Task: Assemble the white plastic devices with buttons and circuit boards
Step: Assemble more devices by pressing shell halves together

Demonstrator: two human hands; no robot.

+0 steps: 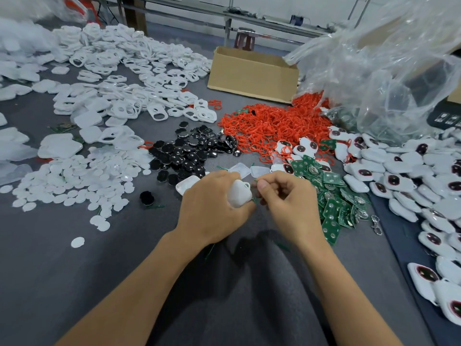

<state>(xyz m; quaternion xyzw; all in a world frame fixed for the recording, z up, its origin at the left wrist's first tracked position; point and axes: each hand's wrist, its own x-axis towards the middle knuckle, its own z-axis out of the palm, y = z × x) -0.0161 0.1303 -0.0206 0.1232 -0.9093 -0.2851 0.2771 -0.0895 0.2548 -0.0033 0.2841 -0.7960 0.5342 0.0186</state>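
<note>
Soft grey cloth over the table. Toward the far left corner, a big heap of shiny white frames with holes cut in them. Nearer the left edge, flat white discs, thin, with wavy rims. In the middle, a small pile of glossy black buttons. Just right of those, a tangle of thin red loops. By the far edge, a brown card box. Beside it, at the far right corner, a crinkly clear bag. Along the right edge, smooth white devices with dark red spots, packed close. Between those and the hands, flat green boards with silver dots, in a loose heap.

Toward the near edge, in the middle: left hand, fingers curled round a white shell. Smooth and puffy, that shell, with round corners and a small loop at one corner. Right hand just beside it, fingers curled in, thumb tip pressed on the first finger, pinching a thin green bit right by the shell's edge. Too small to tell what that bit is. Shell between both hands, held by the left, just beside the right thumb. Boards just beside the right hand. A spare shell flat on the cloth, partly hidden by the left hand.
</note>
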